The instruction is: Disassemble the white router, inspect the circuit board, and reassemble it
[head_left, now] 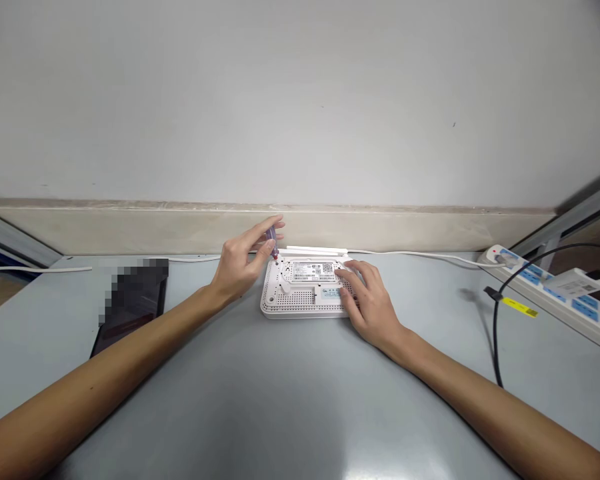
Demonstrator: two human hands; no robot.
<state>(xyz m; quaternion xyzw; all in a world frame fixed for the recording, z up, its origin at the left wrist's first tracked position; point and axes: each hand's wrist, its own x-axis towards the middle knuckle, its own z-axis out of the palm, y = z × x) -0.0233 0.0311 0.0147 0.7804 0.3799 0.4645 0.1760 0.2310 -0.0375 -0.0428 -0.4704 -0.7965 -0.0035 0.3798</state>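
A white router (300,293) lies upside down on the grey table (280,387), its labelled underside facing up. My left hand (243,263) pinches a small screwdriver (273,243) with a purple handle, held nearly upright, its tip at the router's far left corner. My right hand (367,297) lies flat on the router's right side, fingers spread and pressing down. The router's folded antennas show along its far edge.
A dark phone-like slab (133,303) lies to the left, partly blurred. A white power strip (555,290) with blue sockets sits at the right, with a black cable (495,333) looping over the table. A white cord (420,255) runs along the wall.
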